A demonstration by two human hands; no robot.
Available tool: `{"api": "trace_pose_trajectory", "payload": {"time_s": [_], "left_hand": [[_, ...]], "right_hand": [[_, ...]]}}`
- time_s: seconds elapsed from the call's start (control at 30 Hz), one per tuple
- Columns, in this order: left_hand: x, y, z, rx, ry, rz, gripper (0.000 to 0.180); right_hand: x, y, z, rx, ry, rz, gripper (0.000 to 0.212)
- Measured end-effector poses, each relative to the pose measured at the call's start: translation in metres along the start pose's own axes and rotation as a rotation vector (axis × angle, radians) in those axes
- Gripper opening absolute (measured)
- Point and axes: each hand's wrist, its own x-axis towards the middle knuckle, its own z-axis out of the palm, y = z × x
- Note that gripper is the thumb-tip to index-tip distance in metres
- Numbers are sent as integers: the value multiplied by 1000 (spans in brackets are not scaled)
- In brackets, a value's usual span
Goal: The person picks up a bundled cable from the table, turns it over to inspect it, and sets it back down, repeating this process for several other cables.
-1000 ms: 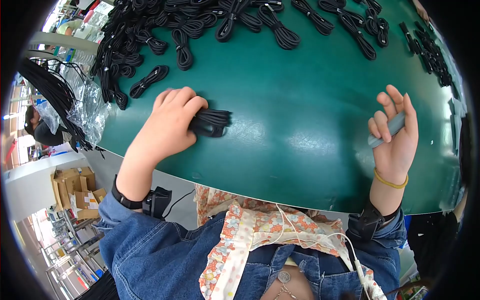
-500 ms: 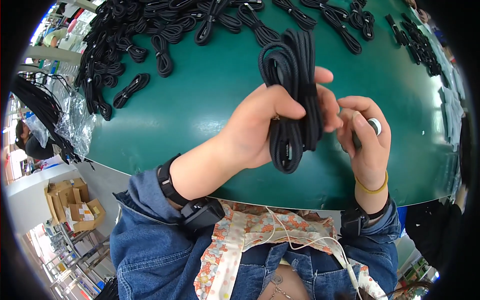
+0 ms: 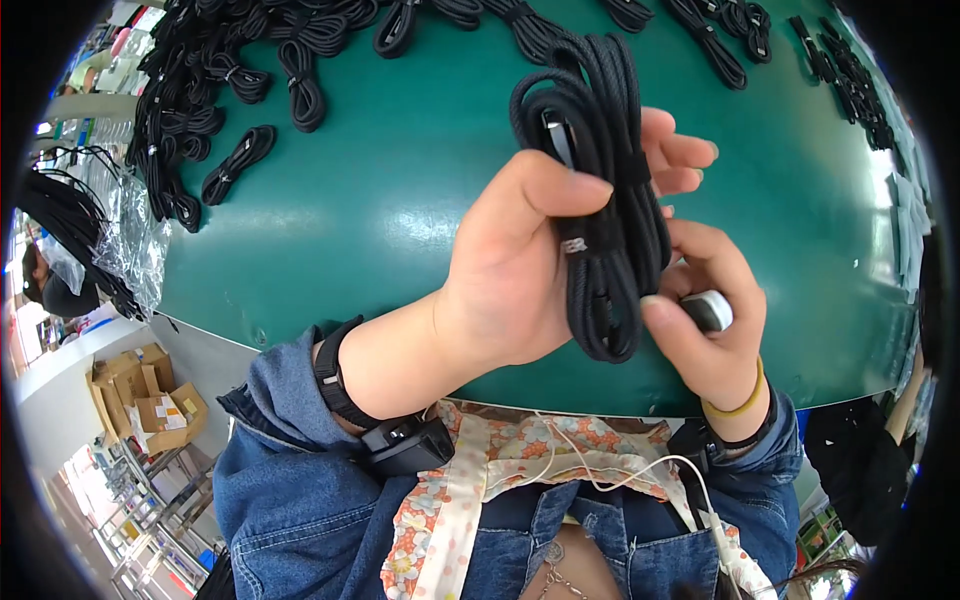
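Note:
My left hand (image 3: 505, 255) grips a coiled bundle of black braided cable (image 3: 625, 215), held upright over the table. Its thumb presses the front of the coils, while the other fingers come round behind, their tips showing at the right. Dark bands wrap the coils, and a metal connector (image 3: 558, 138) shows near the top. Closed around a small white-and-dark object (image 3: 708, 312), my right hand (image 3: 735, 335) is by the bundle's lower right side. Its thumb tip is at the coils; whether it presses on them I cannot tell. The object's kind is not clear.
A green table (image 3: 390, 170) spreads before me. Many coiled black cables (image 3: 250, 45) are heaped at the far left, with one separate coil (image 3: 238, 165) nearer. More cables (image 3: 850, 90) lie far right. Plastic bags (image 3: 905, 230) line the right edge; cardboard boxes (image 3: 150, 400) stand lower left.
The cable bundle has shifted slightly right and tilted in my left hand. My right hand has turned and moved closer to the bundle's lower end, with its thumb now at the coils.

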Motion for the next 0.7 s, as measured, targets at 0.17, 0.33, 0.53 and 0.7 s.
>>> {"api": "trace_pose_trajectory", "payload": {"time_s": [0.17,0.33,0.53,0.7], "left_hand": [[-2,0,-3,15,15,-9,35],[-4,0,2,-7,36,-17,34],[-5,1,2,-43,48,-48,34],[-5,2,0,6,62,-35,40]], "right_hand": [[-2,7,2,137,2,60,33],[-3,3,-1,267,10,143,31],[-5,6,-2,241,-5,109,32],[-7,1,-6,-314,15,-235,34]]}}
